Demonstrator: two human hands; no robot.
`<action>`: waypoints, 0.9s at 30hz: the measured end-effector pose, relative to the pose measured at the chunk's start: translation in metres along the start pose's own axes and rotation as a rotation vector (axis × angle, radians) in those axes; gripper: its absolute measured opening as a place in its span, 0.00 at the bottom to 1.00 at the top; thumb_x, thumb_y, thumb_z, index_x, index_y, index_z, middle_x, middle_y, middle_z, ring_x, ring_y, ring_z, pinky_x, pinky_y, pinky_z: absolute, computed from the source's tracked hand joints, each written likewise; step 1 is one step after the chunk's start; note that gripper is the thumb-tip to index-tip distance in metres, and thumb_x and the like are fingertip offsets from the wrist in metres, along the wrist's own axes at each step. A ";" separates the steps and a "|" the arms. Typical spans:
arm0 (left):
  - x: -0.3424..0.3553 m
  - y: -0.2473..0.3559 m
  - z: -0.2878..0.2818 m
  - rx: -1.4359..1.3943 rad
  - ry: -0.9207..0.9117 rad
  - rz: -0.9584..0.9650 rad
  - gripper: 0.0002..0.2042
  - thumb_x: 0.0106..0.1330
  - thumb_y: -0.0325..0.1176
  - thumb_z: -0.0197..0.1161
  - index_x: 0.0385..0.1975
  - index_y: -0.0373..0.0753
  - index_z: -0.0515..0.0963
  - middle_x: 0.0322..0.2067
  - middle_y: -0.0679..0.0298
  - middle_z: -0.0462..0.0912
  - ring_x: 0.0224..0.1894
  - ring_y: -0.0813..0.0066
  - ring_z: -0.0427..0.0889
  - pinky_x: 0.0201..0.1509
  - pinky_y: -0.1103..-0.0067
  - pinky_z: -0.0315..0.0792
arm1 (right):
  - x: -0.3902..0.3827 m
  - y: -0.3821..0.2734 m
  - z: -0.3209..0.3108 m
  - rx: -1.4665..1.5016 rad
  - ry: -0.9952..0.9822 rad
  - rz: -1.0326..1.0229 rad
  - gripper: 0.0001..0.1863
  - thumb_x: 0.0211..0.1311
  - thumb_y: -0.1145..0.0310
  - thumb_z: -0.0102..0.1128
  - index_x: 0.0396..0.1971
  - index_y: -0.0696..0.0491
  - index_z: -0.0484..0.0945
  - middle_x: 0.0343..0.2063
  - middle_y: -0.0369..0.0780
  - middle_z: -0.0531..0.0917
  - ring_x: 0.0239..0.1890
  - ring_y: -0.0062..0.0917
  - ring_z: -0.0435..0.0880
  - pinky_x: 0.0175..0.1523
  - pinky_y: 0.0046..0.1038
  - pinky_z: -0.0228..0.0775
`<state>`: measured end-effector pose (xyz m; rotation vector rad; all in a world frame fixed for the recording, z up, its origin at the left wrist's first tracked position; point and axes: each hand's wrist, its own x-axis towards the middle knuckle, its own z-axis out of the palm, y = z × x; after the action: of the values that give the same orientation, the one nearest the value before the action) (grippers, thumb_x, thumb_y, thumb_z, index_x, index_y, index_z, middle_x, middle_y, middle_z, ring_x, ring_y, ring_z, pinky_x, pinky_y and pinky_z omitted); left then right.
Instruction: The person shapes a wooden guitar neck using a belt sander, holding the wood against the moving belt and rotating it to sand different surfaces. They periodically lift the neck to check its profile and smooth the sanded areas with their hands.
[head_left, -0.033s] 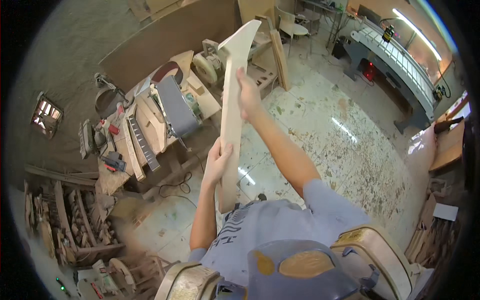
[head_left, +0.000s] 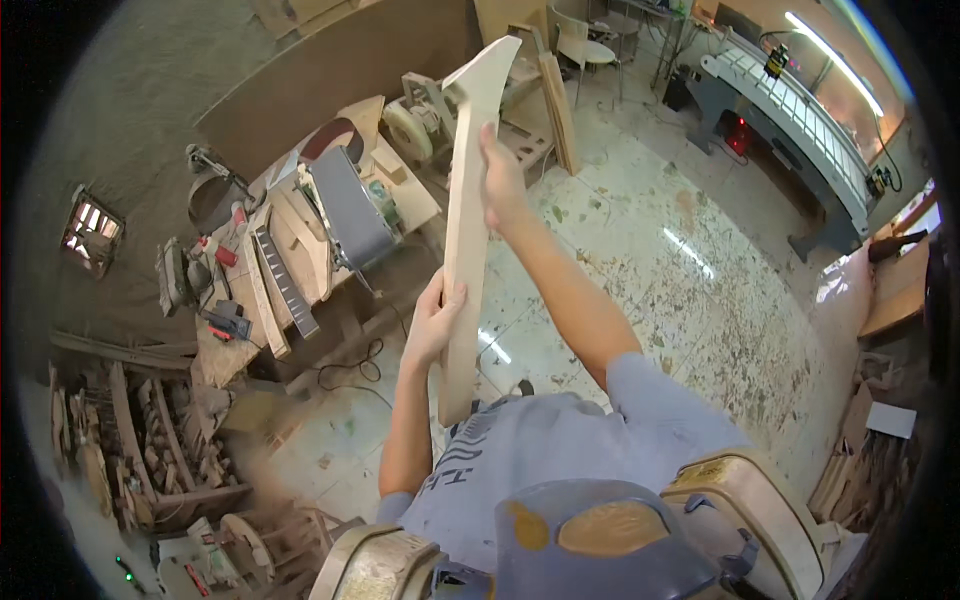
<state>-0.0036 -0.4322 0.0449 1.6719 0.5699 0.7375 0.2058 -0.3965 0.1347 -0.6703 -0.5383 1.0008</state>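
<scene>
The left hand [head_left: 432, 325] is gripping; farther forward of it, the right hand [head_left: 505, 188] is gripping too, its forearm [head_left: 568, 282] slanting back rightward.

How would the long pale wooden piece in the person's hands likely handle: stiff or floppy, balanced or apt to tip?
The wooden piece is probably stiff: it shows no sag between the left hand and right hand. It may tip toward its far end, which flares wide beyond the right hand.

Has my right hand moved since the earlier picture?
Yes, slightly: judged against the pale wheel on the bench, the right hand has shifted rightward and a little up.
</scene>
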 end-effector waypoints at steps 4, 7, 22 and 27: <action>-0.010 0.018 -0.005 -0.439 -0.209 -0.329 0.29 0.80 0.54 0.44 0.64 0.34 0.69 0.48 0.56 0.83 0.39 0.70 0.85 0.43 0.73 0.81 | 0.018 -0.008 -0.041 0.063 0.161 0.006 0.29 0.74 0.41 0.51 0.44 0.57 0.76 0.29 0.43 0.82 0.26 0.34 0.83 0.33 0.39 0.80; -0.024 0.014 -0.011 -0.625 -0.361 -0.506 0.30 0.78 0.57 0.47 0.65 0.35 0.67 0.46 0.53 0.83 0.38 0.67 0.86 0.44 0.72 0.82 | 0.029 -0.006 -0.071 0.128 0.294 -0.019 0.29 0.74 0.41 0.49 0.45 0.57 0.75 0.30 0.45 0.82 0.28 0.38 0.83 0.35 0.43 0.80; 0.025 0.090 0.030 -0.671 -0.386 -0.543 0.31 0.78 0.46 0.49 0.78 0.50 0.52 0.41 0.60 0.77 0.33 0.73 0.80 0.39 0.77 0.79 | 0.027 0.006 -0.147 0.306 0.315 -0.006 0.30 0.80 0.44 0.32 0.47 0.58 0.72 0.35 0.48 0.81 0.32 0.39 0.82 0.41 0.44 0.80; 0.053 0.145 0.079 -0.574 -0.182 -0.633 0.30 0.73 0.56 0.56 0.73 0.55 0.65 0.40 0.61 0.78 0.34 0.76 0.78 0.38 0.76 0.77 | 0.039 0.020 -0.192 0.514 0.142 -0.053 0.19 0.78 0.55 0.39 0.43 0.55 0.72 0.31 0.45 0.79 0.28 0.33 0.80 0.33 0.37 0.78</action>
<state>0.0877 -0.4791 0.1842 0.9310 0.6368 0.2403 0.3425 -0.4045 -0.0062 -0.2627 -0.1584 0.9814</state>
